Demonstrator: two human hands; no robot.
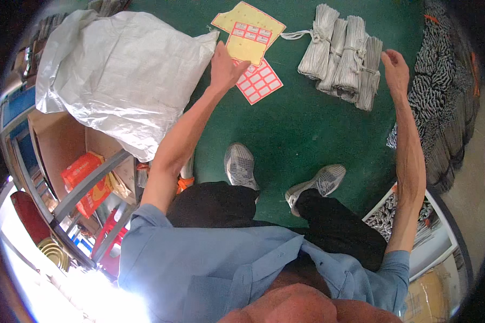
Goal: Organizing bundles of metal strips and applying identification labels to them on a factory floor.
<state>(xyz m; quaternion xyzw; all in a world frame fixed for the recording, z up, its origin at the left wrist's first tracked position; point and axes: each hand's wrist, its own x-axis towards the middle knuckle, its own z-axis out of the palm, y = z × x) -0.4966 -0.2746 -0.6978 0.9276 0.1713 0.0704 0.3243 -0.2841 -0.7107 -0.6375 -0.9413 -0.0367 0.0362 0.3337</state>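
Our blue shirt point(226, 269) fills the near view. Our left hand point(224, 67), fingers loosely spread, presses the yellow label sheet point(248, 40) beside the white sack point(118, 75). Our right hand point(396, 70), open and empty, touches the tied bundles point(342, 56). Labelling appears under way; lifting a sheet likely needs a fingertip pinch.

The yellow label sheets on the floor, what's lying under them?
Under the yellow label sheets the green floor shows all around, and a red-bordered sticker sheet pokes out beneath their lower edge. The left hand covers part of the overlap.
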